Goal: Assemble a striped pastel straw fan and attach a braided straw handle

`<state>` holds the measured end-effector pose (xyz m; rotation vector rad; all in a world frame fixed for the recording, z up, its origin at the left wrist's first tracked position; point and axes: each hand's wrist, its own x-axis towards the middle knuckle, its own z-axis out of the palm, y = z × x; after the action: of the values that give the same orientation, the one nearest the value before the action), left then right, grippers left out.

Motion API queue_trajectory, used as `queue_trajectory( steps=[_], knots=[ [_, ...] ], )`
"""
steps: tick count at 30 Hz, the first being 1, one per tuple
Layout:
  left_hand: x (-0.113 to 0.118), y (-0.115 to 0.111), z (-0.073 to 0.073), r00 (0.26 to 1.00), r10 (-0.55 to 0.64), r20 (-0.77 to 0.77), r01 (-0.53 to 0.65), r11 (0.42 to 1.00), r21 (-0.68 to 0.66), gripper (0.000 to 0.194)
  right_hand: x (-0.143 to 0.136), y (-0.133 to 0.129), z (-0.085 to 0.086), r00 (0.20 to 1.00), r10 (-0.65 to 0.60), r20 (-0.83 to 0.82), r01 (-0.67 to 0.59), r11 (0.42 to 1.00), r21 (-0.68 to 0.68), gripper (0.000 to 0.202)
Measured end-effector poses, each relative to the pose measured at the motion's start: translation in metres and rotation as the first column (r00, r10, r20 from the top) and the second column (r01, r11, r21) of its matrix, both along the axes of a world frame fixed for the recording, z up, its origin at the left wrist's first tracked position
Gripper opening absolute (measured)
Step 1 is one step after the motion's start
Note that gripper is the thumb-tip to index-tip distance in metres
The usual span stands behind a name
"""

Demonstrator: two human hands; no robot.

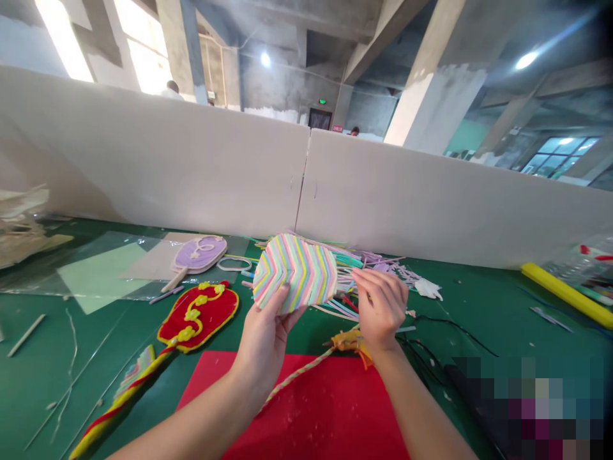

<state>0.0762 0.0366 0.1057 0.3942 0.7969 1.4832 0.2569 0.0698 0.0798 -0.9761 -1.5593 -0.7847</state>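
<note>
My left hand (268,332) grips a rounded panel (297,271) of pastel pipe cleaners laid in zigzag stripes. Its thumb lies on the front at the lower edge, with the other fingers behind. At the panel's right side, my right hand (382,310) is closed in a pinch; anything between its fingertips is hidden. Just below that hand lies an orange glue gun (347,340), partly covered by the wrist. A twisted pastel stick (299,372) runs from it across a red sheet (306,425). Loose pipe cleaners (383,265) are heaped behind the panel.
Left of my hands lie a red fan (211,316) with yellow flowers and a purple fan (198,254). Green paper (98,275) sits under clear plastic. A yellow bar (567,294) and black cables (457,329) are to the right. A pale partition (201,172) bounds the table's back.
</note>
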Motion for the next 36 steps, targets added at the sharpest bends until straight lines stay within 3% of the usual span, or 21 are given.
queue_trajectory(
  steps=[36],
  knots=[
    [0.0014, -0.0027, 0.0014, 1.0, -0.01, -0.001, 0.01, 1.0, 0.017, 0.027, 0.0064, -0.0007, 0.0019, 1.0, 0.006, -0.007, -0.006, 1.0, -0.006, 0.019]
  ],
)
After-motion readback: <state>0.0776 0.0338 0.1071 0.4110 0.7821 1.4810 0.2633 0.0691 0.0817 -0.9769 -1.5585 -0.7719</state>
